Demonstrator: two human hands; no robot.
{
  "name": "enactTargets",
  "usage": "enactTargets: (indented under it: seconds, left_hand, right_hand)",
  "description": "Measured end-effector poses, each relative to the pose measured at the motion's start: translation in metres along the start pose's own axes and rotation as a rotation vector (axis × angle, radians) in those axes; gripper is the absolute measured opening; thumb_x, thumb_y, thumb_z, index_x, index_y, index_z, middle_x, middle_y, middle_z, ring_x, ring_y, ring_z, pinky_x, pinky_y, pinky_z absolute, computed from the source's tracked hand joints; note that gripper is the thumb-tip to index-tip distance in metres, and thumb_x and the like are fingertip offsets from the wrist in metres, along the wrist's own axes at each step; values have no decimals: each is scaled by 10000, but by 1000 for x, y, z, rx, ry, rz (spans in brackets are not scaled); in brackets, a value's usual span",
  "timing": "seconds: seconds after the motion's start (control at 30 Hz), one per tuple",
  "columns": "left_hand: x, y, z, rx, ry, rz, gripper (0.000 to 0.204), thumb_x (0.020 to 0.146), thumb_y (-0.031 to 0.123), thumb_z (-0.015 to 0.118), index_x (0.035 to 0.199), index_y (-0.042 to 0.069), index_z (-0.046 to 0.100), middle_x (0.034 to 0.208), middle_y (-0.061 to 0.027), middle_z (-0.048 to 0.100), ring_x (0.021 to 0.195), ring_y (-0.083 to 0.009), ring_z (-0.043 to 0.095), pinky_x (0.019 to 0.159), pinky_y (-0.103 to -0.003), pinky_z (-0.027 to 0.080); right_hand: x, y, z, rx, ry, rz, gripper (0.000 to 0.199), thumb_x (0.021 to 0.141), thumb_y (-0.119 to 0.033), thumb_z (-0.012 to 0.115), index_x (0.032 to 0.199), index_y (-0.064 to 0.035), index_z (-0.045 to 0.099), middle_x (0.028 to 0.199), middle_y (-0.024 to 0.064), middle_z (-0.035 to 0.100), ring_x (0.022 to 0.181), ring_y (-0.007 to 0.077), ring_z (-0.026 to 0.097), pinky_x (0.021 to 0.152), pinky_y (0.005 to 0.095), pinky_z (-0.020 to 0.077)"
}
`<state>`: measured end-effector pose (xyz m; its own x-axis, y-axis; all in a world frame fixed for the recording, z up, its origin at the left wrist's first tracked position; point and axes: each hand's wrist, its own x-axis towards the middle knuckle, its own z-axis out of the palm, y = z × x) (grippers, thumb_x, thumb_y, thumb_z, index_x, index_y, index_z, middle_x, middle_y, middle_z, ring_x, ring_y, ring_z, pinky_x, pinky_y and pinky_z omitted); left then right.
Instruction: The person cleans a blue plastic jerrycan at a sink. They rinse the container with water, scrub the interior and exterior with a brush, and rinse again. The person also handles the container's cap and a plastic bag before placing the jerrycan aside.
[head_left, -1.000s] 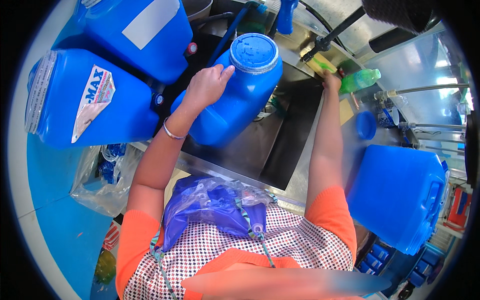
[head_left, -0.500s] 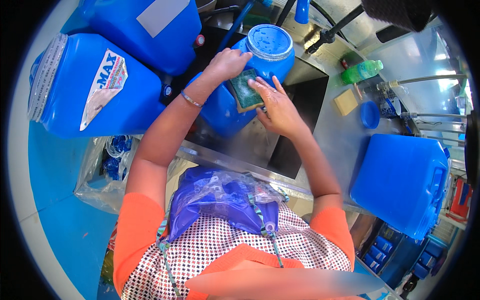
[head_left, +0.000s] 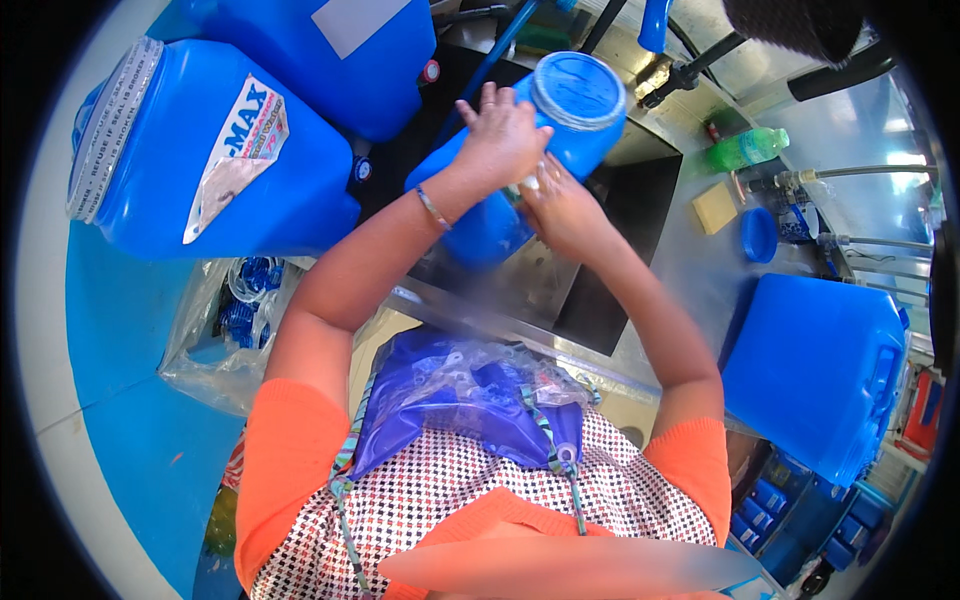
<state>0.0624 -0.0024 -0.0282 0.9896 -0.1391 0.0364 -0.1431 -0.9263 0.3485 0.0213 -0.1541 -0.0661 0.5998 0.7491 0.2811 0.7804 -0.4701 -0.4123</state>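
A blue plastic jug (head_left: 484,232) with a round blue lid (head_left: 580,88) leans over the sink in front of me. Spread across its upper side is my left hand (head_left: 503,138), fingers apart, a thin bracelet at its wrist. My right hand (head_left: 566,208) lies just below and touches it, with fingers closed over the sponge (head_left: 514,190). Only a small edge of that sponge shows; the hands hide most of it.
Two large blue containers stand at the left, the nearer one (head_left: 270,160) labelled. On the steel counter at the right are a green bottle (head_left: 746,150), a yellow sponge (head_left: 715,208), a blue cap (head_left: 758,235) and another blue jug (head_left: 810,365). Hoses and pipes run behind.
The left hand has turned and spread its fingers, moving across the jug toward the right hand. The sponge, plainly visible before, is now mostly covered. The whole view has shifted slightly.
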Motion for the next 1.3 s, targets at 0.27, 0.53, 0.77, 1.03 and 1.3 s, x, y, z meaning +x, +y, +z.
enactTargets:
  seconds: [0.27, 0.53, 0.77, 1.03, 1.3]
  left_hand:
    - [-1, -16, 12, 95, 62, 93, 506, 911, 442, 584, 1197, 25, 615, 1421, -213, 418, 1370, -418, 325, 1079, -634, 289]
    - [19, -99, -18, -451, -208, -424, 484, 946, 456, 537, 1059, -11, 594, 745, -114, 651, 578, -226, 638, 600, -355, 529]
    - [10, -106, -21, -518, -179, -400, 455, 956, 468, 551, 1043, 23, 579, 676, -51, 562, 498, -112, 548, 450, -258, 445]
    - [12, -98, -23, -421, -183, -390, 527, 957, 481, 542, 1148, -9, 576, 697, -70, 585, 513, -123, 564, 470, -263, 455]
    - [10, -91, -26, -355, -202, -386, 534, 960, 490, 517, 1112, -16, 589, 720, -126, 650, 588, -222, 653, 554, -361, 503]
  right_hand:
    - [18, 0, 26, 10, 86, 61, 426, 877, -207, 607, 1249, -5, 559, 1326, 228, 522, 1263, 395, 469, 1028, 478, 390]
    - [7, -53, 71, 257, 516, 123, 205, 762, -143, 706, 865, -52, 554, 938, 169, 549, 875, 378, 514, 786, 470, 434]
    - [51, 125, 127, 139, 1034, 612, 175, 904, -84, 491, 1027, 33, 533, 950, 223, 544, 885, 416, 525, 835, 494, 426]
    - [-76, -31, 202, 569, 72, 1050, 532, 849, -71, 546, 1274, 155, 320, 1198, 365, 476, 1143, 528, 474, 1017, 551, 363]
    - [-51, 49, 142, 1058, 382, 1338, 395, 882, -7, 499, 1257, 73, 408, 1284, 302, 465, 1183, 423, 492, 1017, 448, 417]
